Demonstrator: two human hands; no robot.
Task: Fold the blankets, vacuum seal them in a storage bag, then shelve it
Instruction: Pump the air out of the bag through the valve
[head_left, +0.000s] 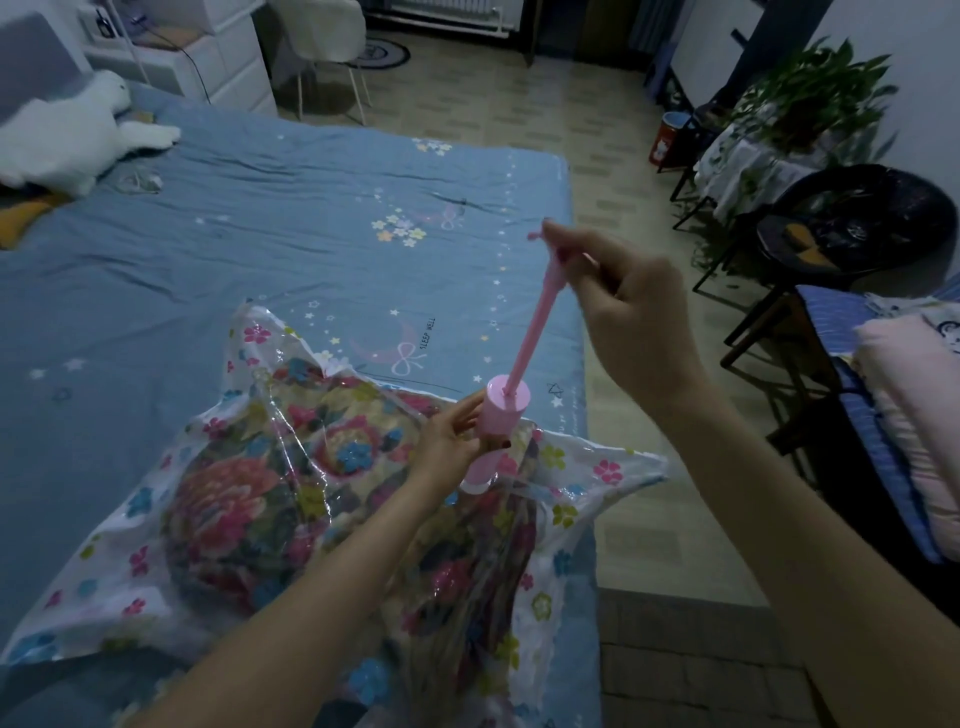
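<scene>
Under the person's left hand (457, 431) lies the storage bag (291, 467), spread over the near edge of the bed (260, 234) with the flowered blanket (228, 514) bunched inside it. That hand's fingers curl round the barrel of the pink hand pump (498, 415), which stands on the bag just below them, its foot presumably on the valve, though the valve itself is hidden by the pump and the crinkled plastic. From the barrel the plunger rod (535, 317) runs up and away, tilted to the right, drawn far out. At its top the right hand (634, 317) pinches the handle between thumb and curled fingers; the handle's shape is hard to make out. So the coming stroke looks to be a push down along that slanted axis, toward the left fingers. Further right, folded bedding (914, 410) sits apart, cut off by the frame.
</scene>
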